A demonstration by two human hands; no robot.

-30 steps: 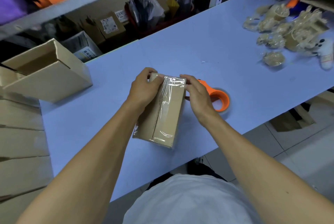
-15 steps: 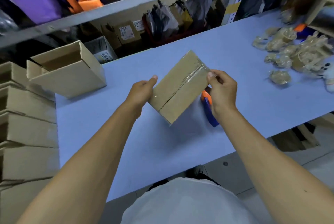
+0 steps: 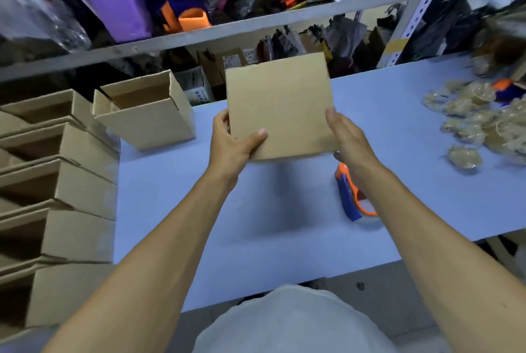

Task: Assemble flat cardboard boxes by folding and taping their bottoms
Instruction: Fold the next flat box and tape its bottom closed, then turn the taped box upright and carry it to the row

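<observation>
I hold a small brown cardboard box [image 3: 280, 105] up in the air above the blue table [image 3: 398, 136], a plain side facing me. My left hand [image 3: 232, 143] grips its lower left corner, thumb across the front face. My right hand [image 3: 345, 136] holds the box's right edge, with the fingers running behind it. An orange and blue tape dispenser [image 3: 354, 199] lies on the table just under my right forearm.
One assembled open box [image 3: 148, 113] lies on its side at the table's left. A stack of open boxes [image 3: 57, 182] fills the left edge. Plastic-wrapped items [image 3: 478, 125] are heaped at the right. Cluttered metal shelving [image 3: 199, 36] stands behind the table.
The box came up off the table and turned: its taped face no longer shows and a plain side faces me. Both hands rose with it, and my view tilted up.
</observation>
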